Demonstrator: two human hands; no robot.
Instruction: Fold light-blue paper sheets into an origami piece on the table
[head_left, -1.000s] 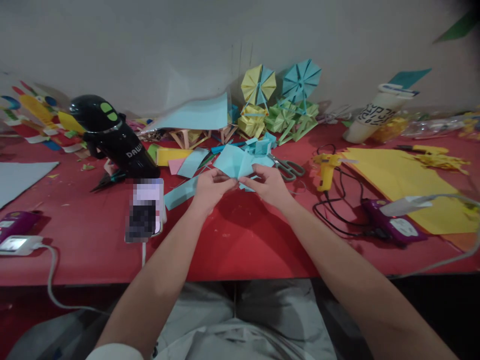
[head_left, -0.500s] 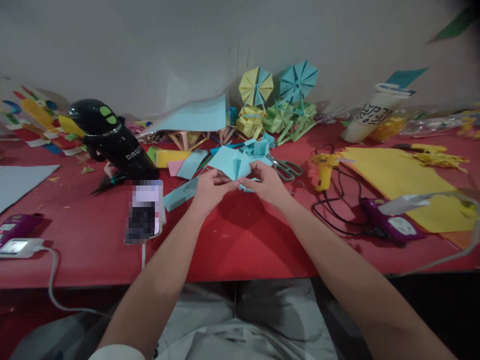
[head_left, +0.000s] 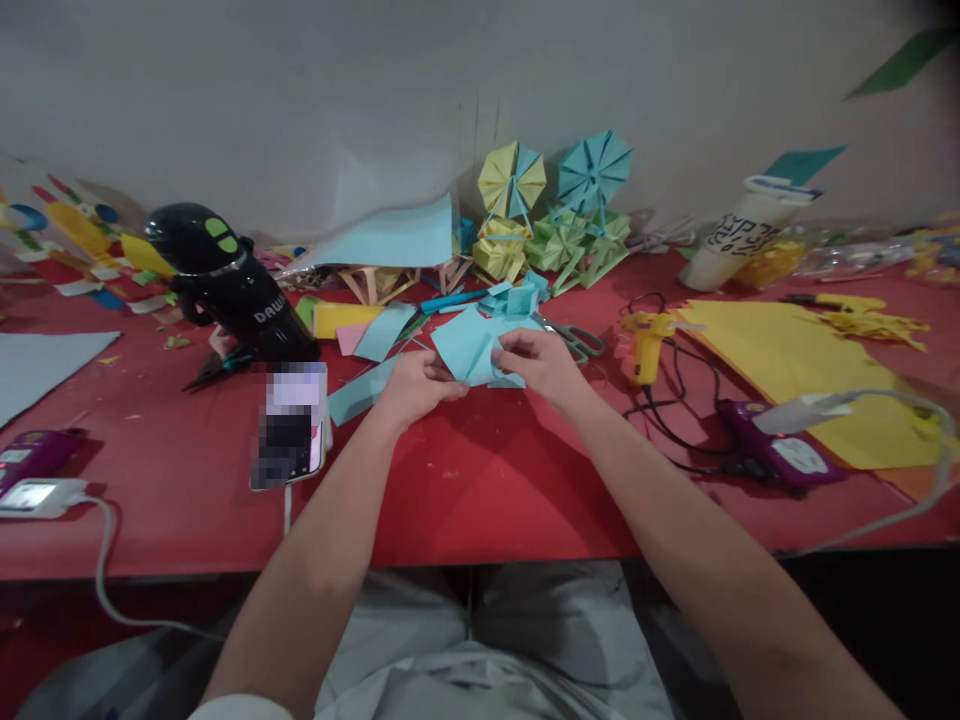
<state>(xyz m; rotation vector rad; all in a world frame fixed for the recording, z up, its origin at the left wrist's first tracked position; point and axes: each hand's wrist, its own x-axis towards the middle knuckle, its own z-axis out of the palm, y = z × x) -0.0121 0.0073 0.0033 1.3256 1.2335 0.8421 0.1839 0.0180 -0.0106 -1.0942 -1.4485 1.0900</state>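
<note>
A creased sheet of light blue paper [head_left: 463,345] is held between my two hands, above the red tabletop. My left hand [head_left: 420,388] pinches its lower left edge, thumb toward me. On the other side my right hand [head_left: 541,362] grips the right edge between thumb and fingers. Behind the sheet lie more light blue paper pieces [head_left: 517,296], partly covered by it. Scissors with grey-green handles [head_left: 581,343] rest just beyond my right hand. A blue paper strip [head_left: 360,392] lies left of my left hand.
A phone [head_left: 292,425] and a black bottle [head_left: 232,285] stand to the left. On the right are a yellow glue gun [head_left: 646,345] with its cord, a purple power strip [head_left: 784,450], yellow sheets [head_left: 795,370] and a tilted cup [head_left: 742,235]. Folded paper fans [head_left: 596,172] lean at the back wall.
The blue paper has turned and flattened out, its pleated middle no longer facing me. My hands have moved slightly apart, the right one now higher on the paper's edge.
</note>
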